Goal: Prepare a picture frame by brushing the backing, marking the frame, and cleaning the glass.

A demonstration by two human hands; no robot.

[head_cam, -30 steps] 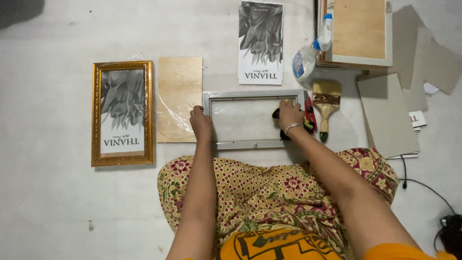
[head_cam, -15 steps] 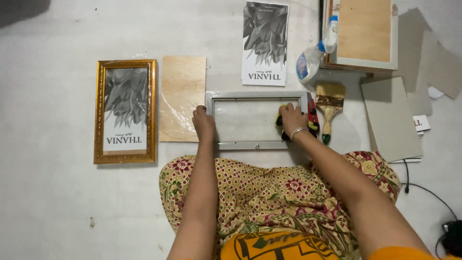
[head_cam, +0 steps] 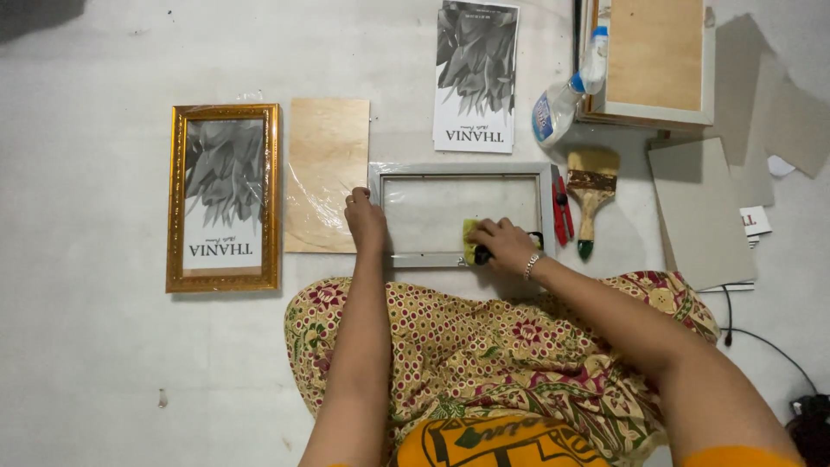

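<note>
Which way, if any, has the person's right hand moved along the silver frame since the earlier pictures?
Yes. The right hand, holding a yellow-green cloth, has slid leftward from the silver frame's right end toward its bottom middle.

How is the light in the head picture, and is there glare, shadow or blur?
Head view: soft, even light; a dark shadow in the upper left corner; faint glare on the plastic over the plywood sheet; left hand and right hand on the grey frame look sharp.

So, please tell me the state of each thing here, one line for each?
Silver frame: flat on the floor, held at its left edge.
Left hand: pressing that frame.
Right hand: gripping a yellow-green cloth on the glass.
Gold frame: flat, print inside.
Spray bottle: lying down.
Brush: lying unused.
</note>
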